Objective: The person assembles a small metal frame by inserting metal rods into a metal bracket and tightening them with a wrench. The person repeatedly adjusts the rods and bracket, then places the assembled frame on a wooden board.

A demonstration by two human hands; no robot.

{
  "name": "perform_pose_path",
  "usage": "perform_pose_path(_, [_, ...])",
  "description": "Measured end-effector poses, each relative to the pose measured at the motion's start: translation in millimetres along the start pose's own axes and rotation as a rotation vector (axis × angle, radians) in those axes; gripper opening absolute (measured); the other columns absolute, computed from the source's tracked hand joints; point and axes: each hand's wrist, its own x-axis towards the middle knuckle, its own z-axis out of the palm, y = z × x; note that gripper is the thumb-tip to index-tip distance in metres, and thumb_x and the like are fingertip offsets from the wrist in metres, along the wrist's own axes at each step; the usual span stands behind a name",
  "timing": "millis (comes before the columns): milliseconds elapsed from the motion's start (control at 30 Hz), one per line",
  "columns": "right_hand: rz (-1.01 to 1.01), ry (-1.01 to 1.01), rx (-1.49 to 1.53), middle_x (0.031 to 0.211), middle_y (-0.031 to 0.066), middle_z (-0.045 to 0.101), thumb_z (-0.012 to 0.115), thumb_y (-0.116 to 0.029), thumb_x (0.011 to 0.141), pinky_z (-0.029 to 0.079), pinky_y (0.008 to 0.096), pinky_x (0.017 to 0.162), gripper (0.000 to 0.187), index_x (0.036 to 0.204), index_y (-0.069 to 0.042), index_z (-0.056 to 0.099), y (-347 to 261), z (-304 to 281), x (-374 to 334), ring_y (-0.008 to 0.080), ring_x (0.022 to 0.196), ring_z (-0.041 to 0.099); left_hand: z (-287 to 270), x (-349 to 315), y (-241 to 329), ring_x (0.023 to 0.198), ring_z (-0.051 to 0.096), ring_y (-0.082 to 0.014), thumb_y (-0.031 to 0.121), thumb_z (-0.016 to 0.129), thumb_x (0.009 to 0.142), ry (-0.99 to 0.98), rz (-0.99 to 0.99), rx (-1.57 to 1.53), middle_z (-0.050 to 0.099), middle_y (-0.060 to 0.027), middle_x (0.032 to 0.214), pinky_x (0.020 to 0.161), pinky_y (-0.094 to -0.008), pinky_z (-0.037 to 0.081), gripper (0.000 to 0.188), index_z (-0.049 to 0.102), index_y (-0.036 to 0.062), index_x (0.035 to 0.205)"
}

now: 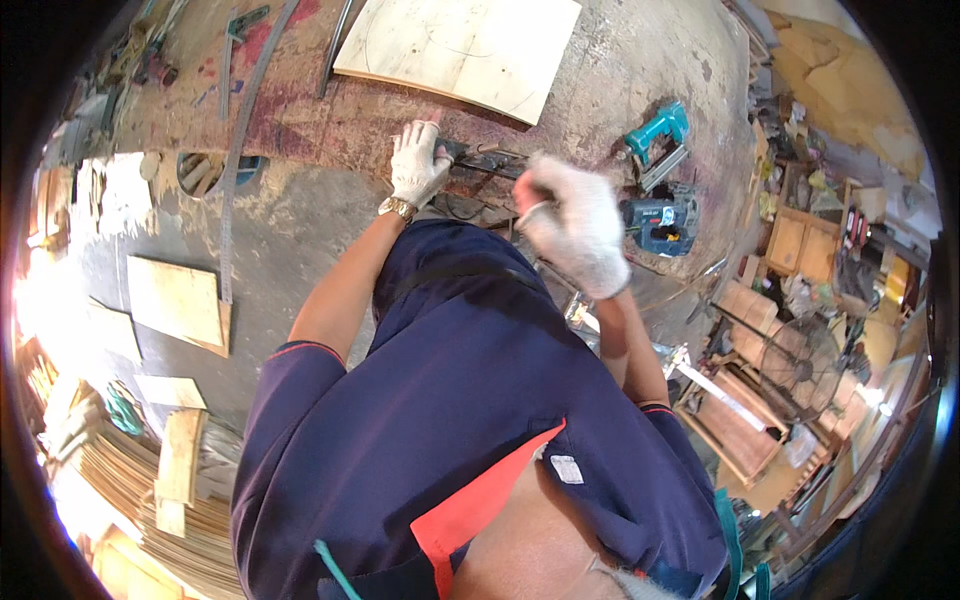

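My left hand (pixel 418 165), in a white knit glove, rests at the near edge of the worktable with its fingers bent and its thumb against one end of a dark metal bar tool (pixel 487 165). That tool lies along the table edge between my hands; its exact kind does not show. Near its other end, my right hand (pixel 580 225), also gloved, is raised and smeared by motion. The fingers look curled against the thumb, with something reddish at their tips; what they hold is hidden. Beyond the tool lies a pale wooden board (pixel 460 50) with faint curved pencil lines.
A teal nail gun (pixel 658 135) and a dark blue power tool (pixel 660 220) lie right of my right hand. A long metal ruler (pixel 238 150) overhangs the table's left side. Boards (pixel 175 300) lie on the floor at left; a fan (pixel 800 365) stands at right among clutter.
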Motion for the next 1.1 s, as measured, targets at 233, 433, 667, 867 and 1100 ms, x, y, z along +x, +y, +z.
perform_pose_path(233, [0.019,-0.421,-0.253,0.084,0.0113,0.07,0.063,-0.009,0.085,0.055,0.035,0.074,0.018,0.102,-0.004,0.066,55.1,-24.8,93.7,0.0242,0.079,0.07,38.5,34.9,7.5,0.153,0.026,-0.0422,0.031,0.058,0.092,0.357,-0.157,0.136,0.029,-0.0194,0.166,0.121,-0.0587,0.023,0.077,0.031,0.0083,0.161])
perform_pose_path(433, [-0.029,-0.99,-0.306,0.105,0.0118,0.067,0.067,-0.009,0.088,0.053,0.0373,0.084,0.042,0.129,-0.009,0.058,99.0,27.9,134.9,0.0244,0.095,0.066,57.8,49.8,14.1,0.157,0.018,-0.0423,0.034,0.055,0.1,0.363,-0.269,0.193,0.022,-0.0222,0.169,0.126,-0.0589,0.012,0.074,0.026,0.0068,0.163])
perform_pose_path(667, [0.066,-1.082,-0.014,0.099,0.0073,0.06,0.067,-0.012,0.089,0.051,0.0331,0.085,0.049,0.136,-0.007,0.051,118.8,50.2,130.1,0.0181,0.091,0.059,59.6,50.5,12.8,0.157,0.018,-0.0416,0.034,0.053,0.102,0.373,-0.289,0.167,0.021,-0.0218,0.169,0.127,-0.0565,0.011,0.073,0.022,0.0113,0.165])
perform_pose_path(867, [0.254,-1.025,0.069,0.121,0.0135,0.061,0.069,-0.011,0.091,0.052,0.034,0.089,0.053,0.141,-0.006,0.052,106.3,51.0,126.2,0.0237,0.113,0.06,61.9,49.4,13.9,0.158,0.013,-0.0395,0.034,0.049,0.104,0.325,-0.315,0.209,0.015,-0.0198,0.171,0.128,-0.0558,0.01,0.072,0.019,0.0132,0.165])
perform_pose_path(1100, [0.253,-1.034,-0.071,0.082,0.0006,0.067,0.071,0.003,0.079,0.046,0.0239,0.066,0.069,0.144,-0.006,0.051,4.8,-29.7,129.1,0.0076,0.072,0.056,62.4,51.8,13.8,0.157,0.017,-0.0389,0.034,0.052,0.103,0.345,-0.313,0.241,0.018,-0.019,0.171,0.126,-0.0573,0.014,0.072,0.022,0.015,0.165])
